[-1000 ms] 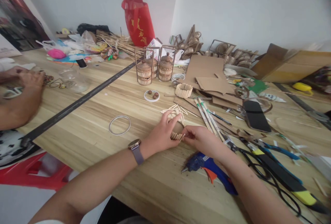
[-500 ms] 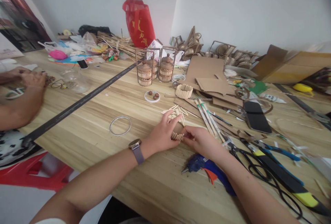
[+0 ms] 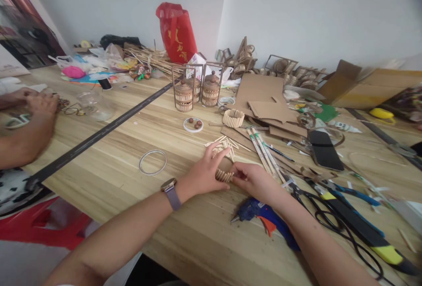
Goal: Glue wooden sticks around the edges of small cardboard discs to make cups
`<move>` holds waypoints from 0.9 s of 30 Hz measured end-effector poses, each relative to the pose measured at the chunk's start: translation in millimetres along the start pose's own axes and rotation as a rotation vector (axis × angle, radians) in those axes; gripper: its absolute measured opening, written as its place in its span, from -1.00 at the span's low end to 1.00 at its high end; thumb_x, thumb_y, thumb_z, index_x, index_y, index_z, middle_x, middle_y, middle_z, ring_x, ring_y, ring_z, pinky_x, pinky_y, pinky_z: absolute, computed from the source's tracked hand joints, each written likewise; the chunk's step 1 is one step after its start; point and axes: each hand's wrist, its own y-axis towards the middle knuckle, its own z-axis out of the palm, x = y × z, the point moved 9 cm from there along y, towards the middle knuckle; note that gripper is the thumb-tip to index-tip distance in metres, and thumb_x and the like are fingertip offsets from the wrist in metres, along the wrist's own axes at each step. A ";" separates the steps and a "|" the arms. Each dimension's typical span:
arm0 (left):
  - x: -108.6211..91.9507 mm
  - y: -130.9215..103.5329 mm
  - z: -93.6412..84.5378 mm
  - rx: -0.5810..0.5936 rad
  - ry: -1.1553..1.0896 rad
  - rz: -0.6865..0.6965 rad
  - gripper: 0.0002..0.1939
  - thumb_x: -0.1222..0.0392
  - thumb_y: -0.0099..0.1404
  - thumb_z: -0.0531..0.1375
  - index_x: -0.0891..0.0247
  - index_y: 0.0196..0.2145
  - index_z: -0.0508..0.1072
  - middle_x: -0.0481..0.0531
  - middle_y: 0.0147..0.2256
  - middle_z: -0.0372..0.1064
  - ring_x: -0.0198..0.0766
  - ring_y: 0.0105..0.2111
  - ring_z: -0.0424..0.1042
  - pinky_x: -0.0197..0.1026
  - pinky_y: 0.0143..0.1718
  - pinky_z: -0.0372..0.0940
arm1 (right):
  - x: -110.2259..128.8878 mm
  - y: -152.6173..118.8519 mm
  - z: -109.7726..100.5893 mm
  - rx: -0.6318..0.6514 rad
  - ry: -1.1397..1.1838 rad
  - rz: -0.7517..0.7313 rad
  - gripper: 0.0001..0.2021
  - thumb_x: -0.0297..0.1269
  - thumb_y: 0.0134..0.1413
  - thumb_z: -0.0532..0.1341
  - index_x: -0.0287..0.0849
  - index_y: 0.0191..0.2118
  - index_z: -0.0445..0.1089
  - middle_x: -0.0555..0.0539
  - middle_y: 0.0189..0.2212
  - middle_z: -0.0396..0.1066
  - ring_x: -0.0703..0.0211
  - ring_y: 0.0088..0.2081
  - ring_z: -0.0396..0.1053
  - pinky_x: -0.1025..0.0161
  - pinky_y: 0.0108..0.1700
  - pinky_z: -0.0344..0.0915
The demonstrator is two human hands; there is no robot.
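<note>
My left hand [image 3: 208, 169] curves its fingers and thumb around a small ring of short wooden sticks [image 3: 224, 176], holding it at the table. At the ring's right edge my right hand [image 3: 250, 179] has thumb and forefinger pinched together; what is between them is too small to make out. Loose short sticks [image 3: 231, 142] lie just behind the ring, partly hidden by my left hand. A blue hot glue gun [image 3: 253, 210] with an orange trigger rests under my right forearm. Farther back stands another round stick ring [image 3: 233, 118].
Lidded stick baskets with tall handles [image 3: 183, 96] stand behind, near a white ring with brown beads [image 3: 193, 125]. A flat white ring [image 3: 153, 162] lies left. Cardboard [image 3: 263, 90], a phone [image 3: 325, 149], scissors [image 3: 326, 215] and pliers [image 3: 358, 194] crowd the right. Another person's hands [image 3: 41, 103] work at far left.
The view has shifted slightly. Both hands keep nearly the same places at the stick ring, with no clear change in grip.
</note>
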 end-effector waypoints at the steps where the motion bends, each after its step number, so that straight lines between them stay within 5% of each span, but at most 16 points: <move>1: -0.1 -0.1 0.5 0.009 -0.008 0.005 0.11 0.22 -0.11 0.47 0.06 0.29 -0.04 0.28 0.29 -0.26 0.21 0.28 -0.05 0.25 0.17 0.15 | -0.4 -0.1 -0.1 -0.001 0.000 0.005 -0.88 -0.35 0.07 0.14 -0.13 -0.47 0.30 0.06 -0.57 0.35 0.24 -0.51 0.26 0.34 -0.45 0.09; 15: -2.7 -7.1 1.7 -0.128 0.096 -0.052 0.13 0.21 -0.08 0.48 0.07 0.29 -0.10 0.30 0.25 -0.18 0.22 0.27 -0.02 0.25 0.16 0.17 | -2.2 -1.4 0.6 0.007 -0.007 0.026 -0.88 -0.36 0.07 0.13 -0.13 -0.47 0.32 0.07 -0.57 0.34 0.25 -0.51 0.25 0.34 -0.46 0.08; 27: -5.1 -4.6 5.0 -0.122 0.110 -0.068 -0.05 0.31 0.07 0.33 0.15 0.29 -0.11 0.31 0.26 -0.22 0.21 0.27 -0.02 0.17 0.12 0.24 | -2.0 0.8 0.6 0.007 -0.030 0.036 -0.92 -0.40 0.04 0.14 -0.14 -0.43 0.35 0.01 -0.52 0.42 0.20 -0.46 0.34 0.32 -0.41 0.16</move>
